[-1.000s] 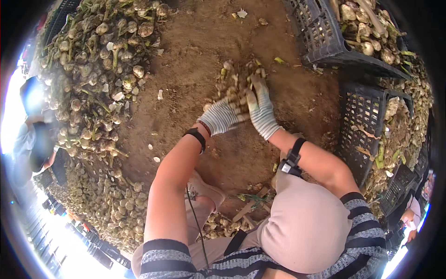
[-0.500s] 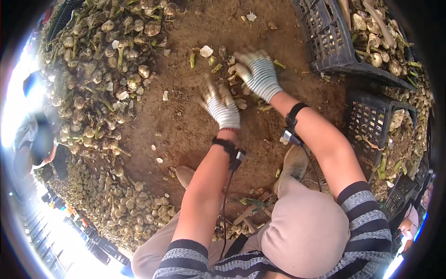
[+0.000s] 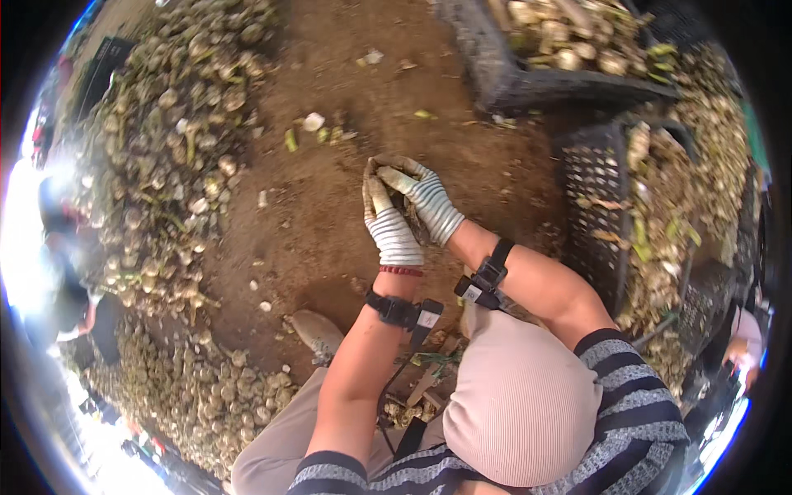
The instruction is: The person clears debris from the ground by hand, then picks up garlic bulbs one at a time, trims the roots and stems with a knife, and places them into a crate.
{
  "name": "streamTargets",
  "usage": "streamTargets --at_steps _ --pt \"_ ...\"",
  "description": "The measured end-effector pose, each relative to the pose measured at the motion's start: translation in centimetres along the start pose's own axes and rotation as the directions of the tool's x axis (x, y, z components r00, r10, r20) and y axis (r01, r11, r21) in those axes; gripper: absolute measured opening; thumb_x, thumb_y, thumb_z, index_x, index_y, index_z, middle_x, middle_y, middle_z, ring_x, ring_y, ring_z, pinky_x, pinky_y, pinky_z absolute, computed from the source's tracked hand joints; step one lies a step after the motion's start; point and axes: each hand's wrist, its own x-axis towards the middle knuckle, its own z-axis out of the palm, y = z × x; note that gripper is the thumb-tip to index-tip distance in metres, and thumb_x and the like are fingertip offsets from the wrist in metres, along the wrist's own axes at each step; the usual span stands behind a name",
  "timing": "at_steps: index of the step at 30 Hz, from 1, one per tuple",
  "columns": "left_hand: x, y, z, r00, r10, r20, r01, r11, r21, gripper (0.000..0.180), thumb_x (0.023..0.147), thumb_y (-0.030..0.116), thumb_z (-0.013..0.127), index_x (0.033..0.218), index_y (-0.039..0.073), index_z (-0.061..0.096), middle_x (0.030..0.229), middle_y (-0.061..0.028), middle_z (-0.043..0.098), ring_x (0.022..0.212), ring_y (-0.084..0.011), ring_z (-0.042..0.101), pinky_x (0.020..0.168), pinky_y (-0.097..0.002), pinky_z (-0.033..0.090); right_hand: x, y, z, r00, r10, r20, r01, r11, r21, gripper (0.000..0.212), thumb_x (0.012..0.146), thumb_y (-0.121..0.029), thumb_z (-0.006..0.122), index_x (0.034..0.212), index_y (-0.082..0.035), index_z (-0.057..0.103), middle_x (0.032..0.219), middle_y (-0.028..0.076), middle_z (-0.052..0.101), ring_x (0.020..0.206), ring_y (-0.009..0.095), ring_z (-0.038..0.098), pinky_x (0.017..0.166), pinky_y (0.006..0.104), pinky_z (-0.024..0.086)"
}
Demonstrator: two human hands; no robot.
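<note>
Both my hands wear dirty striped work gloves. My left hand (image 3: 384, 219) and my right hand (image 3: 425, 194) are cupped together above the dirt floor, fingertips meeting. Between the palms shows a little brownish matter, the garlic scraps (image 3: 407, 206), mostly hidden by the gloves. Just beyond my fingers lie a white piece of skin (image 3: 313, 122) and a short green stem piece (image 3: 290, 140). On the left spreads a large heap of garlic bulbs (image 3: 169, 157) with stems.
At the upper right stands a black plastic crate (image 3: 528, 89) with garlic bulbs in it. A second black crate (image 3: 596, 198), nearer me, holds husks and stems. My shoe (image 3: 317, 334) is on the floor below my left hand. People are at the far left and right edges.
My hands, apart and spread over scraps on the floor, have come together into a cup. The scraps under them are gone from the floor. The view has shifted somewhat.
</note>
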Motion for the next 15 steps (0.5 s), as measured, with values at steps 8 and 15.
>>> streamTargets --at_steps 8,15 --pt "-13.9 -0.7 18.3 0.537 -0.271 0.799 0.165 0.962 0.215 0.078 0.091 0.057 0.042 0.147 0.011 0.012 0.147 -0.0114 0.025 0.133 -0.0223 0.028 0.108 -0.0367 0.026 -16.0 -20.1 -6.7 0.730 -0.671 -0.130 0.629 0.734 -0.256 0.031 0.088 -0.025 0.058 0.110 -0.004 0.061 0.110 0.004 0.061 0.104 0.016 0.054 0.093 0.0294 0.041" --pt "-10.6 -5.9 14.7 0.564 -0.181 0.806 0.102 0.984 0.149 0.040 0.097 0.015 0.047 0.135 0.005 0.041 0.129 -0.0058 0.048 0.115 -0.0131 0.046 0.099 -0.0236 0.035 -25.5 -26.8 -14.3 0.340 -0.876 -0.342 0.436 0.469 -0.768 0.035 0.095 -0.012 0.040 0.126 -0.006 0.054 0.130 0.012 0.052 0.125 0.022 0.044 0.107 0.0364 0.031"
